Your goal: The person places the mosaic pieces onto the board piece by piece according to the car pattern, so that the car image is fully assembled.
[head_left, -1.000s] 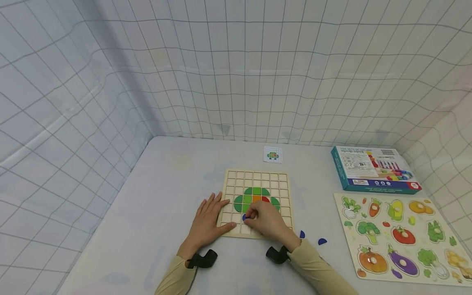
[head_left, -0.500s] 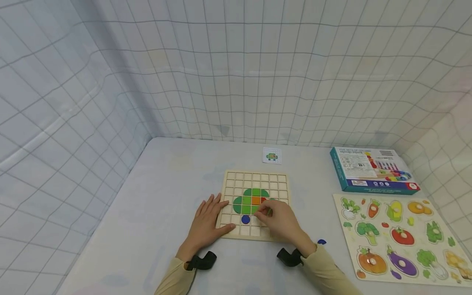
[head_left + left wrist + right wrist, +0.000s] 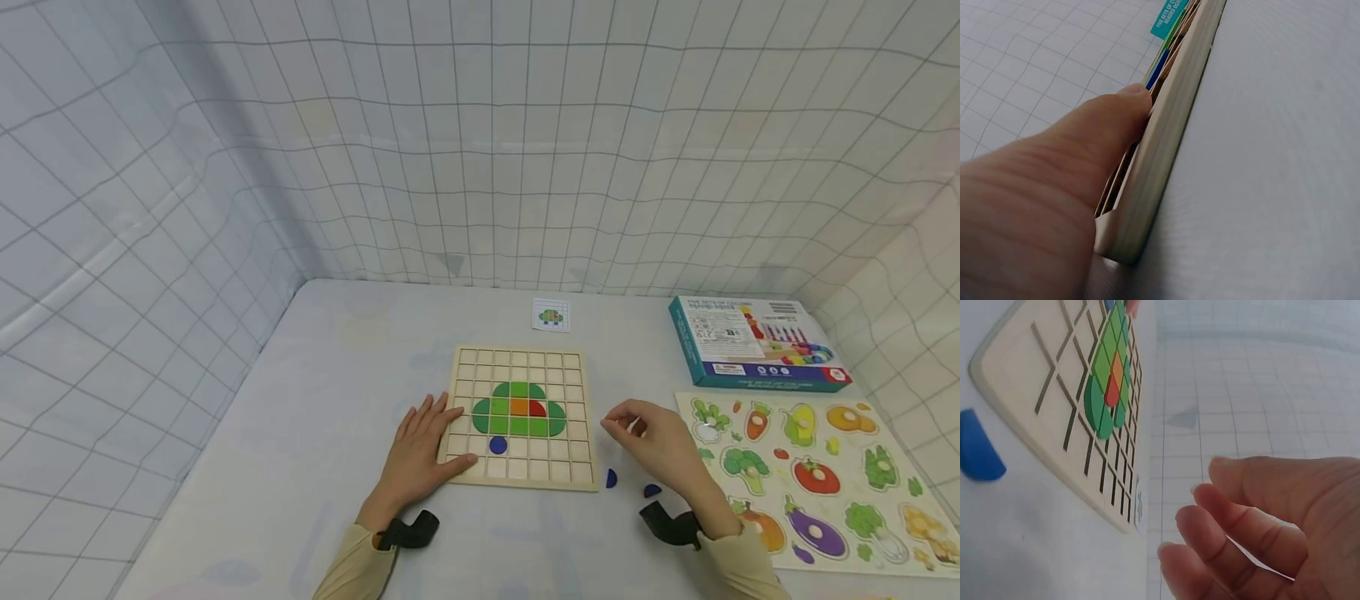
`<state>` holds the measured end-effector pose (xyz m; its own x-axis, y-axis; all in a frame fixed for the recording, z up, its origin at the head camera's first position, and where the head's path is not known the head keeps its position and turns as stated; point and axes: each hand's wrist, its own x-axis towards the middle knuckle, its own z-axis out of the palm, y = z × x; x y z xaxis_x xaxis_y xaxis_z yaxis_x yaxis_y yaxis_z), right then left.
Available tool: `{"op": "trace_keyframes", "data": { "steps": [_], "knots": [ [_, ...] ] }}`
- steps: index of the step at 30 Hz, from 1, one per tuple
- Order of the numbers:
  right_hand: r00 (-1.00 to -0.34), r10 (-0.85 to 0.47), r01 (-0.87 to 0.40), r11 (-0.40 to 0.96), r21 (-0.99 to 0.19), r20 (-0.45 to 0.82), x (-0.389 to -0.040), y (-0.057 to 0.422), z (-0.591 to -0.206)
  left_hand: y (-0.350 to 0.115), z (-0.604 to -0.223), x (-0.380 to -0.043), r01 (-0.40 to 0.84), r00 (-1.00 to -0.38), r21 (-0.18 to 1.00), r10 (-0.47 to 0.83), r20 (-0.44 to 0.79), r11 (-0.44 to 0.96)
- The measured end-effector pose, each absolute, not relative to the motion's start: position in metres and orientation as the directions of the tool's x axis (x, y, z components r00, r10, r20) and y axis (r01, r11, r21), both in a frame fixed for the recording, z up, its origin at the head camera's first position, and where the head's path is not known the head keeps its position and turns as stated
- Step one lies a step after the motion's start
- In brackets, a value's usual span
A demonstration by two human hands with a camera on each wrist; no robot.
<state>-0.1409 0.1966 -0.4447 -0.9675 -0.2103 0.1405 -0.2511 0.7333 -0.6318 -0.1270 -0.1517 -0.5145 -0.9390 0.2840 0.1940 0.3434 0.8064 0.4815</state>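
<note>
My left hand [image 3: 422, 450] rests on the left edge of a wooden grid board [image 3: 465, 367], its thumb [image 3: 1110, 119] lying over the near-left corner with the fingers spread. On the board, green pieces [image 3: 499, 423], an orange square [image 3: 519, 407] and a red piece [image 3: 537, 408] sit together in the grid cells. Just below them lies a blue circle [image 3: 498, 445]. My right hand [image 3: 660, 437] hovers to the right of the board, fingers loosely bent and nothing between them. Under it on the table are two blue half-circles, one [image 3: 611, 478] beside the board and another [image 3: 652, 491] further right.
A small pattern card [image 3: 551, 315] lies behind the board. At the right, a teal toy box [image 3: 757, 342] stands behind a vegetable puzzle board [image 3: 795, 533], which the right forearm partly overlaps. Grid-patterned cloth [image 3: 450, 167] hangs along the back and sides.
My right hand let go of a blue piece, which now completes a circle on the board, and moved right, off the board. The left hand has stayed in place.
</note>
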Motion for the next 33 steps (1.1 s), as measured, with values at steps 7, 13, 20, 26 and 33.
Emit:
{"op": "trace_keyframes", "data": {
  "steps": [7, 13, 20, 26, 33],
  "knots": [
    [-0.958, -0.288, -0.211, 0.709, -0.673, -0.003, -0.136, 0.217, -0.449, -0.152, -0.514, -0.128, 0.343, -0.939, 0.479, 0.281, 0.198, 0.808],
    [-0.922, -0.37, -0.193, 0.697, -0.69, -0.116, -0.133, 0.221, -0.459, -0.152, -0.515, -0.128, 0.341, -0.94, 0.477, 0.283, 0.192, 0.81],
    [-0.899, -0.427, -0.255, 0.695, -0.672, -0.101, -0.132, 0.219, -0.469, -0.152, -0.515, -0.128, 0.342, -0.94, 0.486, 0.284, 0.191, 0.804],
    [-0.901, -0.42, -0.248, 0.705, -0.664, -0.109, -0.13, 0.215, -0.474, -0.153, -0.517, -0.128, 0.342, -0.94, 0.48, 0.283, 0.192, 0.808],
    [-0.902, -0.399, -0.194, 0.713, -0.673, -0.163, -0.13, 0.213, -0.471, -0.152, -0.517, -0.128, 0.342, -0.939, 0.483, 0.283, 0.194, 0.806]
  ]
}}
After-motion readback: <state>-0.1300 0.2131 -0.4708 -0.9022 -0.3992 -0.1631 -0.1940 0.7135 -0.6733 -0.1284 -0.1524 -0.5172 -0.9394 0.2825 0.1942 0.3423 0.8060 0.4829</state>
